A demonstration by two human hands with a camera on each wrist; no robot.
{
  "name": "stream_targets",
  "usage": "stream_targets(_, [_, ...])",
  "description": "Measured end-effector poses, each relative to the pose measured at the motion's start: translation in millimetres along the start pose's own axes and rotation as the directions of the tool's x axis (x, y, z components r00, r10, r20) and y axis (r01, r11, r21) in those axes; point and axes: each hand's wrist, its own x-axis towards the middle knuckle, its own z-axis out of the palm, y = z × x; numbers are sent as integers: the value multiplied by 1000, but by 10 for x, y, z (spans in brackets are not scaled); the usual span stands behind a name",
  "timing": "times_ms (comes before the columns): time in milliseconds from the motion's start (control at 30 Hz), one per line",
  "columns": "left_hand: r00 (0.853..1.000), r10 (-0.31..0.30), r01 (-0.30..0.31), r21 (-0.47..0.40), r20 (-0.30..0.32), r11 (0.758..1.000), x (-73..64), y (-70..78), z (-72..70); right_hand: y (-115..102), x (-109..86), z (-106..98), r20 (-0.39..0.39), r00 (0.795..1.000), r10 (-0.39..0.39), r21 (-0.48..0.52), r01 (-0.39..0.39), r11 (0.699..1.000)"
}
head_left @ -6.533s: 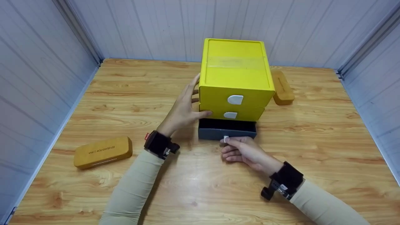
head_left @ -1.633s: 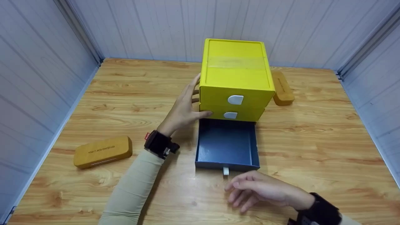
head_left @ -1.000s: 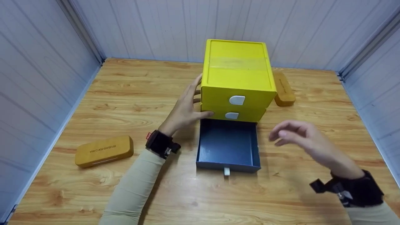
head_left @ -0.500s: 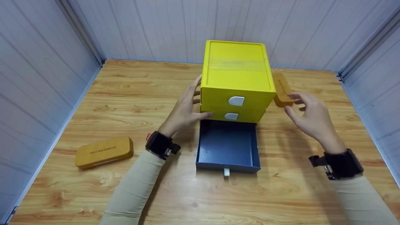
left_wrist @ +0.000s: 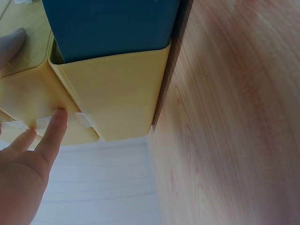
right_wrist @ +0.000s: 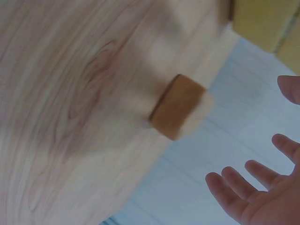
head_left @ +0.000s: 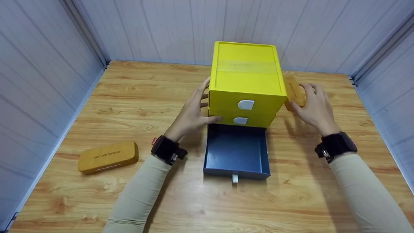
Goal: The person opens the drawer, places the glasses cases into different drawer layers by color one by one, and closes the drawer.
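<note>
A yellow drawer unit (head_left: 247, 77) stands at the back centre, its dark blue bottom drawer (head_left: 236, 152) pulled out, with a white tab (head_left: 235, 178) in front. My left hand (head_left: 190, 116) rests on the unit's left side, thumb on the front face; the left wrist view shows straight fingers (left_wrist: 55, 133) touching the yellow side. Beside the unit's right side lies a mustard-yellow glasses case (head_left: 293, 90). My right hand (head_left: 315, 110) is spread over its near end. In the right wrist view, thumb and fingers appear apart from the case (right_wrist: 178, 108).
Another mustard glasses case (head_left: 108, 157) with dark lettering lies at the table's left. White panel walls (head_left: 161, 29) enclose the wooden table (head_left: 145, 81) at the back and sides. Two upper drawers with white tabs (head_left: 245, 104) sit closed.
The bottom drawer has been pulled farther out. My right hand has let go of its tab and moved right and back to the glasses case. The left hand has stayed on the unit.
</note>
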Motion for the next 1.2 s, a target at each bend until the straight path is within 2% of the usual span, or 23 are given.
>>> stream_targets(267, [1000,6,-6,17,-1,1000,-22,5,-13,147,186,238,52,998,37,4,-37,999])
stream_targets(567, [1000,12,-12,-9,10,1000,-8,40,48,291,161,419,80,988,132,43,-136,990])
stream_targets(767, [1000,18,-17,-19,13,1000,6,55,86,341,161,446,105,981,161,39,-166,985])
stream_targets(1200, [1000,8,-8,-15,12,1000,-1,36,78,362,116,359,145,981,129,-34,-126,992])
